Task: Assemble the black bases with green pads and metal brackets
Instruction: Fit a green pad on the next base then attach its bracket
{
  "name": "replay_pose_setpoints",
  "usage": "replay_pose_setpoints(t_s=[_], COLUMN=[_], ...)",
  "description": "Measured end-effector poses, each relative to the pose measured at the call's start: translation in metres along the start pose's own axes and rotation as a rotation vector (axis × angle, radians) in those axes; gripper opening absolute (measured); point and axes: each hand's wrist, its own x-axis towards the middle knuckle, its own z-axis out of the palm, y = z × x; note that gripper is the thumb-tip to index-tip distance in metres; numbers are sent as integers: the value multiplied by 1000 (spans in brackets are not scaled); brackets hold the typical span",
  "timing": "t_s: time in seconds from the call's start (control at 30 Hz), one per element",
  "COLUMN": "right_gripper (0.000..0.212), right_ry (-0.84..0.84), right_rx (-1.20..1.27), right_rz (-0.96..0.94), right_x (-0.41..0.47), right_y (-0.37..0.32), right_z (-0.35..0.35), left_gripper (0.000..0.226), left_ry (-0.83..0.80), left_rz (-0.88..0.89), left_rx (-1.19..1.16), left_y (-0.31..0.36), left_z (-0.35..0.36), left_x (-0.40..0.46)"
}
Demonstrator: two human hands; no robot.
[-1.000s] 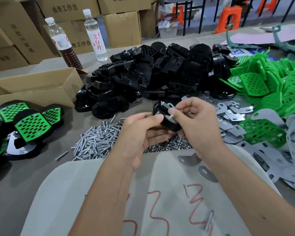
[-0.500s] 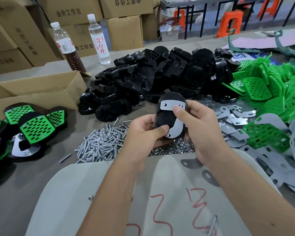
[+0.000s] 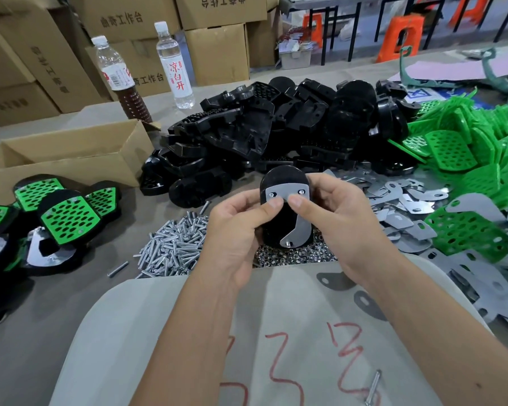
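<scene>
I hold one black base (image 3: 279, 218) upright above the table, its underside facing me. A curved metal bracket (image 3: 295, 221) lies against it with bolt ends showing in its holes. My left hand (image 3: 238, 227) grips the base's left side, thumb on the bracket. My right hand (image 3: 335, 218) grips the right side, its thumb pressing the bracket's top bar. Behind lies a heap of black bases (image 3: 276, 133). Green pads (image 3: 481, 171) are piled at the right, loose brackets (image 3: 408, 206) beside them.
Bolts (image 3: 173, 244) and nuts (image 3: 294, 254) lie heaped under my hands. Finished pieces with green pads (image 3: 68, 218) sit at the left, by an open carton (image 3: 71, 156). Two bottles (image 3: 173, 65) stand behind. A grey sheet with red writing (image 3: 276, 347) covers the near edge.
The base has been turned from edge-on to upright with the bracket side facing me. Both thumbs now meet on the bracket's top bar.
</scene>
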Motion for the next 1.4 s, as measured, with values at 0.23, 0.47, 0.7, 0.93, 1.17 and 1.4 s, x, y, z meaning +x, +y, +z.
replay_pose_setpoints(t_s=[0.23, 0.47, 0.7, 0.93, 1.17, 1.4], right_gripper=[22, 17, 38, 17, 13, 9], right_ry=[-32, 9, -7, -35, 35, 75], right_rx=[81, 85, 143, -14, -33, -51], right_rz=[45, 23, 138, -17, -132, -113], right_x=[1, 4, 3, 1, -1, 1], right_y=[3, 1, 0, -2, -3, 2], right_z=[1, -5, -5, -4, -5, -2], left_gripper=[46, 36, 35, 24, 11, 11], left_ry=[44, 47, 31, -9, 1, 69], left_rz=[17, 89, 155, 101, 88, 69], left_rx=[-30, 27, 27, -28, -65, -93], left_y=[-1, -2, -2, -2, -9, -11], left_z=[5, 4, 3, 6, 15, 17], left_x=[-1, 0, 0, 0, 0, 3])
